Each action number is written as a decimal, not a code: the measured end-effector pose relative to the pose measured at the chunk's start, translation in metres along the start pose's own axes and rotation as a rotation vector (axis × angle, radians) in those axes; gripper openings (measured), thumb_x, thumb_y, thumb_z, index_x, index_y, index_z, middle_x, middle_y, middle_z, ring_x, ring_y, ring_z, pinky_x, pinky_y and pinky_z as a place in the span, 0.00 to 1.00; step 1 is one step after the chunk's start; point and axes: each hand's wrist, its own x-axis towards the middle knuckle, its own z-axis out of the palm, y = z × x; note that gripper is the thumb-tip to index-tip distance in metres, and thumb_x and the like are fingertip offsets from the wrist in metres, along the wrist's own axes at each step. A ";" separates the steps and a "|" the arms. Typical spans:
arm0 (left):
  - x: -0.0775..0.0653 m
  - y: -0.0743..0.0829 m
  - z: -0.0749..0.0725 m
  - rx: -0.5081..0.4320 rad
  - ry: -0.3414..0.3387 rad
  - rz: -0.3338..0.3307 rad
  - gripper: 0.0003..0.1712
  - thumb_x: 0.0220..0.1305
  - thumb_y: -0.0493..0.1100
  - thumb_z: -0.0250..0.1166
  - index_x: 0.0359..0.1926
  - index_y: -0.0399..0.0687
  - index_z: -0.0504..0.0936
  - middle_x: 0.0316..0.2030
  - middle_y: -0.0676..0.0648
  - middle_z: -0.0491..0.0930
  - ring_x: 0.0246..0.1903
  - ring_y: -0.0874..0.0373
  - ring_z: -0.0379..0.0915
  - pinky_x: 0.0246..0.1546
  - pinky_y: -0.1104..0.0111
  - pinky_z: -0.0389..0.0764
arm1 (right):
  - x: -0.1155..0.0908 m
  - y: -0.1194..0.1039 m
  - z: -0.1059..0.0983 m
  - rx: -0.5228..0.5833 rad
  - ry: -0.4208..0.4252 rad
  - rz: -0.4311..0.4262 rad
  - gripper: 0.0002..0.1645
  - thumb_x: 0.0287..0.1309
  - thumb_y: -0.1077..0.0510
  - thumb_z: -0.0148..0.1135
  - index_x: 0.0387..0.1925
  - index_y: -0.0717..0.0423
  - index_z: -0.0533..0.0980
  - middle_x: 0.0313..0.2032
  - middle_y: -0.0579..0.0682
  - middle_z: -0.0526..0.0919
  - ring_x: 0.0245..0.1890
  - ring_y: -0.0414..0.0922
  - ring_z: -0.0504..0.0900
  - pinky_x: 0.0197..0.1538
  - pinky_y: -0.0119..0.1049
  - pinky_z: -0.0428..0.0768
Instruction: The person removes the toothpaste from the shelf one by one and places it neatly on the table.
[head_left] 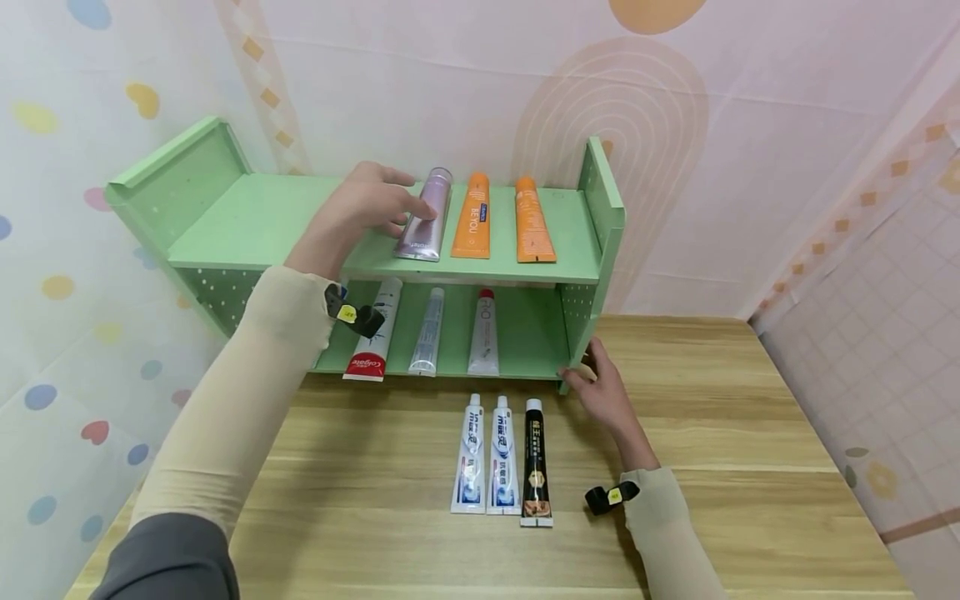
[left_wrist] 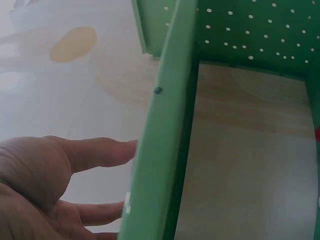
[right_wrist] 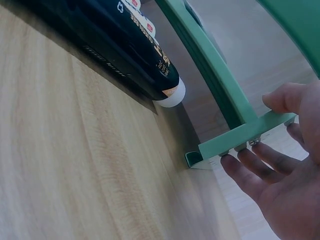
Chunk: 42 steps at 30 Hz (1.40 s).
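A two-tier green shelf (head_left: 285, 204) stands tilted over the wooden table. On its upper tier, my left hand (head_left: 371, 200) reaches over from the left, one finger lying straight on a shiny purple tube (head_left: 425, 221). In the left wrist view the thumb and fingers (left_wrist: 102, 152) are apart, their tips hidden behind the shelf's edge. My right hand (head_left: 603, 392) grips the lower front corner of the right side panel. The right wrist view shows its thumb (right_wrist: 285, 97) on one side of the panel and its fingers on the other.
Two orange tubes (head_left: 472, 225) (head_left: 533, 225) lie right of the purple one. The lower tier holds a Colgate tube (head_left: 375, 337), a silvery tube (head_left: 427, 337) and a red-capped tube (head_left: 484, 337). Two white-blue toothpaste tubes (head_left: 470, 458) (head_left: 503, 458) and a black tube (head_left: 535, 458) lie on the table.
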 end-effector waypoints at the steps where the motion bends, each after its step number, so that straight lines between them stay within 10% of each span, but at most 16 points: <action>1: 0.001 0.001 0.000 0.007 0.002 -0.001 0.46 0.68 0.47 0.68 0.81 0.52 0.56 0.74 0.42 0.67 0.60 0.50 0.74 0.72 0.57 0.70 | 0.000 0.000 0.000 0.000 0.000 0.000 0.42 0.70 0.61 0.61 0.78 0.37 0.56 0.75 0.56 0.65 0.74 0.61 0.65 0.69 0.67 0.71; 25: 0.006 0.006 0.008 -0.033 -0.017 0.009 0.34 0.68 0.45 0.67 0.73 0.49 0.71 0.65 0.43 0.74 0.46 0.57 0.75 0.46 0.72 0.77 | 0.000 -0.002 0.000 0.001 -0.003 -0.008 0.44 0.70 0.63 0.60 0.79 0.37 0.54 0.74 0.57 0.65 0.73 0.61 0.66 0.68 0.65 0.73; 42: -0.003 -0.021 0.013 -0.348 0.058 0.101 0.35 0.69 0.42 0.67 0.75 0.51 0.69 0.66 0.42 0.74 0.50 0.54 0.78 0.48 0.68 0.82 | 0.001 -0.001 0.002 0.011 -0.003 -0.003 0.45 0.69 0.64 0.60 0.80 0.37 0.54 0.74 0.57 0.65 0.73 0.61 0.67 0.67 0.63 0.75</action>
